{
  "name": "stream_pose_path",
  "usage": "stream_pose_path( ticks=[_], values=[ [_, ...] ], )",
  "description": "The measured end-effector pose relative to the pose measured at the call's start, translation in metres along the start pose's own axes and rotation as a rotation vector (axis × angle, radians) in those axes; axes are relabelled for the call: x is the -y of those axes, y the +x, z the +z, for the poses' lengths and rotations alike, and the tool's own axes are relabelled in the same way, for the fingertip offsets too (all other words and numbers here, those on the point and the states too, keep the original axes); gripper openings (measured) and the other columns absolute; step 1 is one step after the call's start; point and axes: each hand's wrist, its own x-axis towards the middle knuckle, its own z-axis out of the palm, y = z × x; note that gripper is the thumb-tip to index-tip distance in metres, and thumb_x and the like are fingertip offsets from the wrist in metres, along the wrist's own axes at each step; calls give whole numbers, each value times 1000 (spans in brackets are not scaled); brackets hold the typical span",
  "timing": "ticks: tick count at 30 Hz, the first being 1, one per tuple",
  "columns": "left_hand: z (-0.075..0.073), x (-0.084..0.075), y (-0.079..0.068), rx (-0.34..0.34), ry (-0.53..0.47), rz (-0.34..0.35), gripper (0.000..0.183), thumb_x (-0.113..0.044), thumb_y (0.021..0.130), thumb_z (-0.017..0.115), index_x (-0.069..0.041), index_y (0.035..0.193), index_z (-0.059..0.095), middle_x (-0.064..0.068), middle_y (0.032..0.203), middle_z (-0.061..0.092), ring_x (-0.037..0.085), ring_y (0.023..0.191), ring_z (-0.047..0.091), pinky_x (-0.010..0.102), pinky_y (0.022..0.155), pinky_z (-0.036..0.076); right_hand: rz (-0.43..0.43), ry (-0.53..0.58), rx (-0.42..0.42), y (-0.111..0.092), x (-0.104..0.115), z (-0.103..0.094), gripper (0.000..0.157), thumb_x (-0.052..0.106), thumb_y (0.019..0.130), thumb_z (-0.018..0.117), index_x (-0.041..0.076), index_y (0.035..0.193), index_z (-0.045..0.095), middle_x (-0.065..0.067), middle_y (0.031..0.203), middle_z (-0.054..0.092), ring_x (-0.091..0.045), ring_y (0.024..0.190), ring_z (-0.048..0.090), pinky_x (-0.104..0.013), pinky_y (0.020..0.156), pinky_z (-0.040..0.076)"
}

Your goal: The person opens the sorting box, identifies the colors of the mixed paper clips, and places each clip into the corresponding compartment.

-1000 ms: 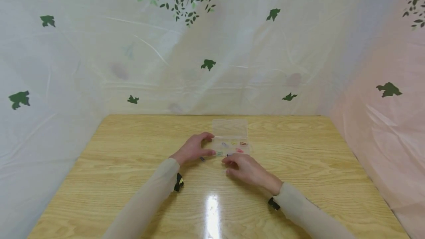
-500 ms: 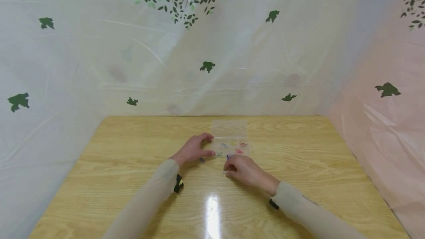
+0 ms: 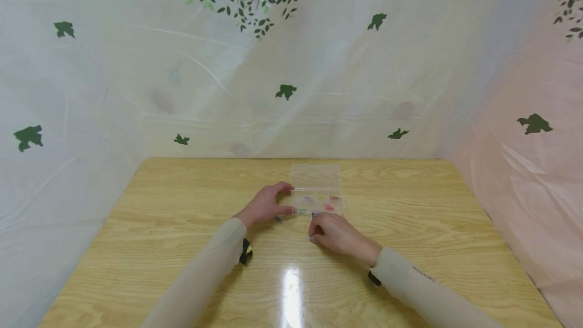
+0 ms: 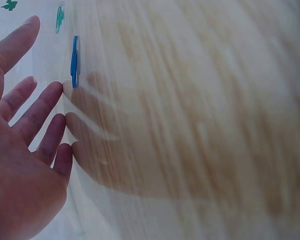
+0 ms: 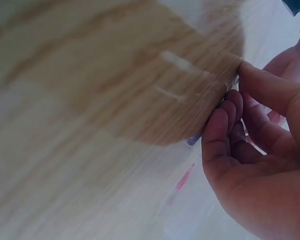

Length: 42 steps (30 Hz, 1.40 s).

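A clear plastic compartment box [image 3: 298,202] stands on the table with its lid [image 3: 315,176] laid back. Paper clips lie in its compartments: pink [image 3: 329,207], red [image 3: 334,197], yellow [image 3: 321,197] and green [image 3: 301,211] among them. My left hand [image 3: 265,205] rests against the box's left side, fingers fairly straight, thumb near the front corner. Close to that hand a blue paper clip [image 4: 74,61] lies on the table. In front of the box my right hand [image 3: 334,233] pinches a small pale clip [image 5: 235,80] between thumb and forefinger, mostly hidden by the fingers.
The wooden table [image 3: 191,186] stretches out on both sides of the box. A pale curtain [image 3: 218,90] with leaf and bird prints hangs at its back and sides. A bright light reflection [image 3: 291,297] shows near the front of the table.
My right hand has drawn slightly back from the box's front, and its thumb and forefinger have come together on the small pale clip. My left hand has stayed at the box.
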Motion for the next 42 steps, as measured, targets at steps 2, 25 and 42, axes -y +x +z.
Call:
stream_pose_path(
  ticks=[2,25,42],
  values=[
    [0,-1,-1,1,-1,0,60,-29,90,83,-11,142,58,8,135,65,29,133,55,47,116,39,-1,3,6,-1,0,-1,15,6,92,76,17,84,70,11,83,62,-6,76,52,-27,70,48],
    [6,0,-5,-15,1,10,60,-29,90,83,-10,141,58,9,136,65,29,133,54,47,117,38,-21,92,-136,-7,-1,-15,16,1,94,74,16,89,73,10,87,67,-3,78,59,-30,78,55],
    [7,0,-4,-22,1,5,60,-30,90,84,-11,141,58,8,135,65,29,131,56,47,115,39,80,214,-238,1,5,-33,4,8,97,73,10,93,74,5,88,71,-10,78,61,-25,69,54]
  ],
)
